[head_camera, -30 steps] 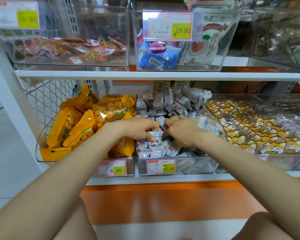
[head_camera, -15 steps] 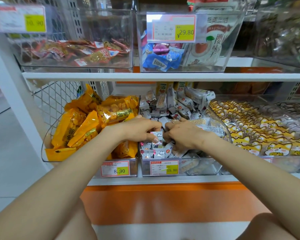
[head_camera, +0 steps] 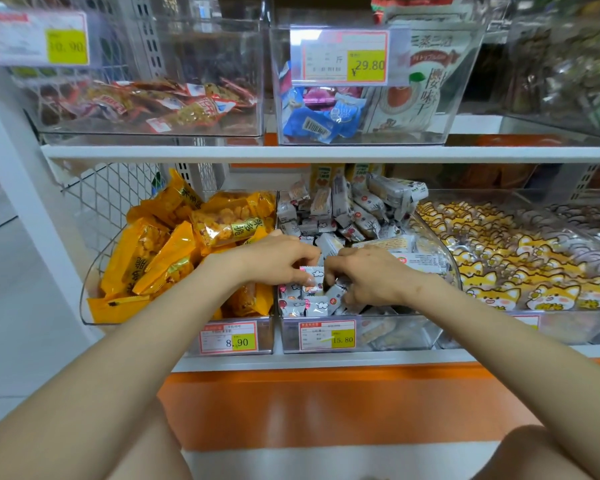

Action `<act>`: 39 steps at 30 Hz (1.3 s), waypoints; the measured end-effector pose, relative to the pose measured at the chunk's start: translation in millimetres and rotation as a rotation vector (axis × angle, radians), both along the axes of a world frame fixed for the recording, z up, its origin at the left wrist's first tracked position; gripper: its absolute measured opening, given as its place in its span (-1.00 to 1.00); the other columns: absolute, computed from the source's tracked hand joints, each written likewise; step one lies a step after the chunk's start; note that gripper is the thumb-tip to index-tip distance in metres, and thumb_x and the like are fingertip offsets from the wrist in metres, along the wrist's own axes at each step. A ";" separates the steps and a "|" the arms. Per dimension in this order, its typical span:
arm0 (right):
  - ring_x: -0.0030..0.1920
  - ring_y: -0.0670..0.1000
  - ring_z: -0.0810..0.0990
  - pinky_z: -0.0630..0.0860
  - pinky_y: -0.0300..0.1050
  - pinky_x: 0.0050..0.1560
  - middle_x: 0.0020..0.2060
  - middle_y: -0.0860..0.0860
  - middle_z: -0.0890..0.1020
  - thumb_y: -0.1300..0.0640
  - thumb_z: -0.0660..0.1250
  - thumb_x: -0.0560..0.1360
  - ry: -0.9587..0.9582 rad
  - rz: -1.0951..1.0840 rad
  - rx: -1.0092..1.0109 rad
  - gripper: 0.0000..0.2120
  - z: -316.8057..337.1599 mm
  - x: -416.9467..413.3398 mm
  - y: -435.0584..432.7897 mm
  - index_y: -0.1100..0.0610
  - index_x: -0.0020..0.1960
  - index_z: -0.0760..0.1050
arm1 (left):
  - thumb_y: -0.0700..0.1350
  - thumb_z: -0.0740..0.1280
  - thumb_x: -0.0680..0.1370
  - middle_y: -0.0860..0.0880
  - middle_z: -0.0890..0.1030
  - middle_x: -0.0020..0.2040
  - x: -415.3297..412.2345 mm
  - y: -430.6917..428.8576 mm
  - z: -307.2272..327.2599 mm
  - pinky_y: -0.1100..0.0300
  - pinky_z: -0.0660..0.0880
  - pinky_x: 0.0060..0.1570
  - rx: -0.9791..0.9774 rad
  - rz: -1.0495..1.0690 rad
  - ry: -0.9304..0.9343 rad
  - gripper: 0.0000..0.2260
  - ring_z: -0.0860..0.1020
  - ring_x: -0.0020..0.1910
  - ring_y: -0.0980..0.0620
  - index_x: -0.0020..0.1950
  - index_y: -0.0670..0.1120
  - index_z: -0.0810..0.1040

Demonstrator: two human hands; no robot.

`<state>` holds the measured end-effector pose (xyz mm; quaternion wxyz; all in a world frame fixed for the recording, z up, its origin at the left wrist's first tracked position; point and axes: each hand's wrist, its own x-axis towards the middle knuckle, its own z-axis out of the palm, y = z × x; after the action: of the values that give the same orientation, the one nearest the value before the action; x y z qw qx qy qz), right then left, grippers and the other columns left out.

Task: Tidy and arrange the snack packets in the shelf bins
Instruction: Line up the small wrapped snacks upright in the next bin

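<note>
Clear plastic forms the middle bin [head_camera: 395, 332] on the lower shelf, the only view being the head camera's, and this bin holds the white packets [head_camera: 326, 209], heaped high at the far end and lower at the near end. Both hands are over the near part of that heap, close together. The left hand [head_camera: 278, 261] has its fingers curled and pinches a small packet [head_camera: 311, 273] between thumb and fingertips, just above the pile. The right hand [head_camera: 374, 275] lies just right of it, fingers bent down into the packets; whether it grips one I cannot tell. A red and yellow price tag [head_camera: 327, 335] reading 15.80 sits on the bin's near wall. Touching this bin on the left is the left bin [head_camera: 94, 271], full of yellow packets [head_camera: 160, 258] tilted at odd angles, with a tag [head_camera: 228, 337] reading 8.90. To the right, the right bin [head_camera: 568, 327] holds cat packets [head_camera: 534, 271] in neat rows. Above, a white shelf [head_camera: 326, 152] carries more clear bins: red packets [head_camera: 160, 102] far left, blue packets [head_camera: 312, 123] in the middle behind a 29.80 tag [head_camera: 343, 57]. Nearest the person runs an orange base [head_camera: 326, 403].
</note>
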<state>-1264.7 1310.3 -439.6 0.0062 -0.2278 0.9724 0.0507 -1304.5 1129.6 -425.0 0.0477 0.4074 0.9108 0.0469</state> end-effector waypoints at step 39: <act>0.09 0.05 0.50 0.44 -0.07 0.09 0.10 0.02 0.57 0.25 0.44 0.39 0.041 -0.036 -0.439 -0.62 6.9 0.8 20.2 0.08 0.19 0.54 | 0.07 0.30 0.53 0.12 0.37 -0.33 -32.5 23.7 -8.2 0.13 0.20 -0.02 -0.122 0.004 0.106 -0.83 0.40 -0.16 0.02 -0.06 0.00 0.41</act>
<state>-1263.9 1330.5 -432.8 -0.0626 -0.2050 0.9640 -0.1576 -1337.1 1153.3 -433.2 0.0239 0.4040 0.9139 -0.0304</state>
